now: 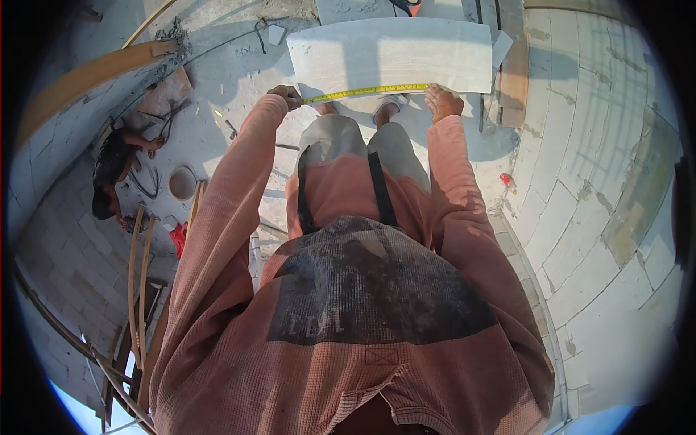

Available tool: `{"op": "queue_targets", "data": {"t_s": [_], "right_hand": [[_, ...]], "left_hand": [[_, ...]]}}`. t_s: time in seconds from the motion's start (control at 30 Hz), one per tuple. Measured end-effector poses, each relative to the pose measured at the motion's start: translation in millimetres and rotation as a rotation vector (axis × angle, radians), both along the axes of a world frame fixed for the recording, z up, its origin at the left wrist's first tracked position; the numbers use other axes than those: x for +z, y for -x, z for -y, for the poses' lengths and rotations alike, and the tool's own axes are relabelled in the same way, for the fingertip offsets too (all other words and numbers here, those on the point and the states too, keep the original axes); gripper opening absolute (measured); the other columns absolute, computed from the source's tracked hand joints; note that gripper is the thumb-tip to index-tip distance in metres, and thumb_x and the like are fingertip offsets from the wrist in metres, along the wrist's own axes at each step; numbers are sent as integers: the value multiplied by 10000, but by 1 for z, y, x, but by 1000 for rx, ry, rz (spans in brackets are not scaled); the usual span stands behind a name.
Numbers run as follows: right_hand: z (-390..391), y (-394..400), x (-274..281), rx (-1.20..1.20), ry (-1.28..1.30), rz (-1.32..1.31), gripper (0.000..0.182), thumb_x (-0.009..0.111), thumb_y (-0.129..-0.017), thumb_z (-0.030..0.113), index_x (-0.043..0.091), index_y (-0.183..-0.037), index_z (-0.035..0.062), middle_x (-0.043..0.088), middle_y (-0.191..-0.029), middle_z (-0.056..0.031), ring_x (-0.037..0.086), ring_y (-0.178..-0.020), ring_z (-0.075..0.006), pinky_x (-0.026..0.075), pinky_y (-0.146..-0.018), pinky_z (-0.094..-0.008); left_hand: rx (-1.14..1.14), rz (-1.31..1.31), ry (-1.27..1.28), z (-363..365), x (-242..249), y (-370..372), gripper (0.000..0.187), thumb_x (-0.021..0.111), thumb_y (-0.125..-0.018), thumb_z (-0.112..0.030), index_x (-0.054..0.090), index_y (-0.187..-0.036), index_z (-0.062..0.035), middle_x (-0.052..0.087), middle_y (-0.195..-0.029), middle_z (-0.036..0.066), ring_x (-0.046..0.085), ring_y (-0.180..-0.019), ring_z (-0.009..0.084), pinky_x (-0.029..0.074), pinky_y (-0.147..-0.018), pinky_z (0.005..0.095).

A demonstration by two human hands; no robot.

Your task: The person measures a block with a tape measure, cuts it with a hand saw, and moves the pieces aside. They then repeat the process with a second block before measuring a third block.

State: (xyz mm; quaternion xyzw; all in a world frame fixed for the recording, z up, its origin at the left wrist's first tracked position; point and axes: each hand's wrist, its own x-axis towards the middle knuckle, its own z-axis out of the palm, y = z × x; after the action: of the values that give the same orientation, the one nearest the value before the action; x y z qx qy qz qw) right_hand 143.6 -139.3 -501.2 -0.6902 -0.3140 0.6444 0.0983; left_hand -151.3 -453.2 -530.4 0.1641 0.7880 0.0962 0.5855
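A yellow tape measure (366, 92) is stretched along the near edge of a large pale block (420, 54). At the block's near left corner my left hand (287, 96) is closed on one end of the tape. My right hand (443, 102) is at the tape's other end, its fingers pressed together against the block's near edge, short of the right corner. The tape lies close to the block's surface between the two hands.
A co-worker (112, 170) crouches at the left, hands near a cable. Beside them are a round bucket (182, 183), a red object (178, 238) and long wooden strips (134, 283). A block wall (580, 181) rises at the right, with a board (514, 80) near it.
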Motion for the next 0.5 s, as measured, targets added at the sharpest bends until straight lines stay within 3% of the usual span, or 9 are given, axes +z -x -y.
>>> {"op": "queue_targets", "data": {"t_s": [0.1,0.2,0.27,0.37,0.5], "right_hand": [[14,-20,-3,-7,57,68,319,681,-920,116,637,-1186,-55,702,-1140,-170,700,-1029,-280,588,-862,-365],[43,-95,-67,-54,303,110,277,669,-924,126,654,-1157,-23,714,-1112,-148,714,-979,-255,601,-805,-352],[80,-138,-51,74,323,259,261,635,-948,150,661,-1152,-13,712,-1121,-136,711,-994,-254,606,-776,-328],[70,-140,-32,-46,251,131,310,673,-931,153,645,-1196,-7,691,-1145,-138,695,-1036,-256,606,-819,-329],[32,-101,2,-200,73,-138,353,742,-878,130,637,-1191,4,686,-1093,-137,700,-970,-258,600,-816,-345]], "left_hand": [[-66,10,52,5,-3,-13,158,771,-793,-214,756,-920,-120,725,-802,22,635,-705,120,529,-688,303],[-206,36,34,30,-18,-40,143,772,-797,-206,759,-913,-125,732,-820,22,653,-757,126,533,-725,302],[-208,141,58,37,-4,-55,154,769,-808,-202,756,-933,-113,734,-856,18,658,-827,125,529,-783,299],[-153,303,-8,44,-5,-66,201,754,-836,-216,740,-994,-94,728,-944,18,644,-865,123,520,-837,309],[-95,349,-155,28,16,-57,192,726,-868,-213,726,-1001,-73,718,-952,23,635,-855,118,516,-831,292]]}}
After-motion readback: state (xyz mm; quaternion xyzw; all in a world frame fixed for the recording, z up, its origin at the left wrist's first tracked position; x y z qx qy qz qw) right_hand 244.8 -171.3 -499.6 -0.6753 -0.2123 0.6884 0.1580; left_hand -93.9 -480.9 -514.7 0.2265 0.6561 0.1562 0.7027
